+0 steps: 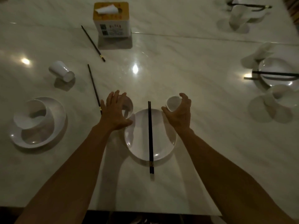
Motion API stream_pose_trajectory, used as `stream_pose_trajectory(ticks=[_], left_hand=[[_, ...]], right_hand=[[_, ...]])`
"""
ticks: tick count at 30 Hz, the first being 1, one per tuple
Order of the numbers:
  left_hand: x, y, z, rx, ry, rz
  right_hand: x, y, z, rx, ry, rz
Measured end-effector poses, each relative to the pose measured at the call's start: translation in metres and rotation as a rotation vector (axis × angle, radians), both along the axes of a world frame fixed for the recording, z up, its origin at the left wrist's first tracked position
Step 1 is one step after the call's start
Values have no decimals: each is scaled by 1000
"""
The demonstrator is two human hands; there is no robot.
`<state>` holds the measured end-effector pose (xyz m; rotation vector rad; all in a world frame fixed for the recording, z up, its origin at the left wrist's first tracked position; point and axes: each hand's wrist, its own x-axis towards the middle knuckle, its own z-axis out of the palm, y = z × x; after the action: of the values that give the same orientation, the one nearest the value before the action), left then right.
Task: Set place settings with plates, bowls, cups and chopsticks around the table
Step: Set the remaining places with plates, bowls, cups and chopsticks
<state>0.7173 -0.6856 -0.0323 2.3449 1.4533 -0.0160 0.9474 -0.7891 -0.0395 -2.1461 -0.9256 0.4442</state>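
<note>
Our right grip (179, 111) curls round a smooth white cup (172, 102) beside the glossy round plate (161, 139), left grip (115, 110) spread flat over the little bowl (129, 105), tissue box (111, 18) print too blurry to read

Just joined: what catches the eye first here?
Black chopsticks lie across the round white plate at near centre. The right hand grips a small white cup beside it; the left hand spreads over a small white bowl. Farther left, another white cup lies tipped.
</note>
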Motion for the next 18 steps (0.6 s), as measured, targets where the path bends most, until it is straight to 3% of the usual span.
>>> stream_pose_trajectory(ticks=[14,18], left_hand=[[-12,-27,-14,17,-397,257],[-12,-22,-11,11,-401,254]], right_hand=[[-11,-13,-8,-78,61,-25],[-15,-13,-6,-69,75,-94]])
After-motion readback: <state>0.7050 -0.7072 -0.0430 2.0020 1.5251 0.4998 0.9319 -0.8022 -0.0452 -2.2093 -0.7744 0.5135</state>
